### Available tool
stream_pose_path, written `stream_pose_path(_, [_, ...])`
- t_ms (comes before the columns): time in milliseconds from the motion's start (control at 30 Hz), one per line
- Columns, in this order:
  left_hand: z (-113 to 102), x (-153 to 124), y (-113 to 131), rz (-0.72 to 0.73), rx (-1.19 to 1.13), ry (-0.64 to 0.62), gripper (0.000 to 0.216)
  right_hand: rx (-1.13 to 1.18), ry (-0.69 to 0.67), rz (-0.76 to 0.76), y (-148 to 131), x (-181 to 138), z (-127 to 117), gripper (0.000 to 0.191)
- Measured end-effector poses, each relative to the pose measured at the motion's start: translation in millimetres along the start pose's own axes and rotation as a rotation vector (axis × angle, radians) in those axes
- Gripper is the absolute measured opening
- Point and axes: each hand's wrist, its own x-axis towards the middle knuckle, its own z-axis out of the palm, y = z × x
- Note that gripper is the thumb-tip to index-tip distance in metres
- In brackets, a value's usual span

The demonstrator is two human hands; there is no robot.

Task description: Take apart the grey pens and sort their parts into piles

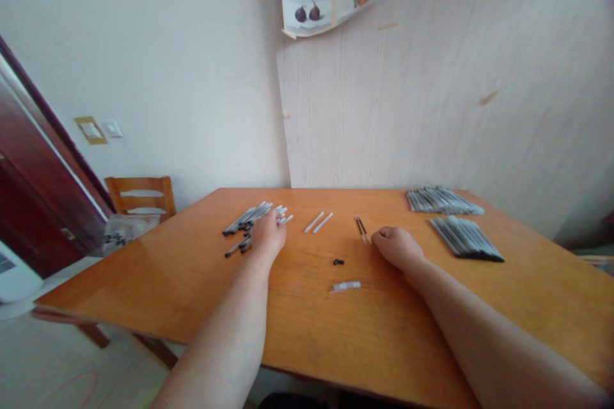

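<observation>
My left hand is over a pile of pens with clear barrels and black caps. Its fingers are closed, and a pale pen end sticks out beside them. To the right, my right hand rests on the table with fingers curled in. Just left of its fingertips lie two thin dark refills, side by side; whether the fingers pinch anything is hidden. Between the hands lie two whitish empty-looking pen barrels, parallel and slanted.
Small black pieces and short translucent pieces lie on the wooden table nearer me. Two bundles of pens, a rear bundle and a nearer bundle, lie at the right. A wooden chair stands beyond the left edge.
</observation>
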Motion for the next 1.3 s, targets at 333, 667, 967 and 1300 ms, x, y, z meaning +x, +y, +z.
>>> stream_pose_path(333, [-14.2, -0.1, -20.4, -0.238, 0.248, -0.001, 0.030, -0.001, 0.008, -0.013, 2.3, 2.2, 2.0, 0.029])
stream_pose_path(667, [-10.0, 0.3, -24.0, -0.290, 0.281, -0.026, 0.027, -0.011, -0.003, -0.023, 2.4, 2.1, 1.8, 0.031])
stream_pose_path(967, [-8.6, 1.6, -24.0, -0.304, 0.299, -0.030, 0.025, -0.006, -0.006, -0.020, 3.0, 1.8, 1.5, 0.030])
stream_pose_path(1300, [-10.4, 0.1, -20.2, -0.236, 0.262, 0.018, 0.026, -0.010, -0.012, -0.022, 3.5, 2.3, 2.4, 0.030])
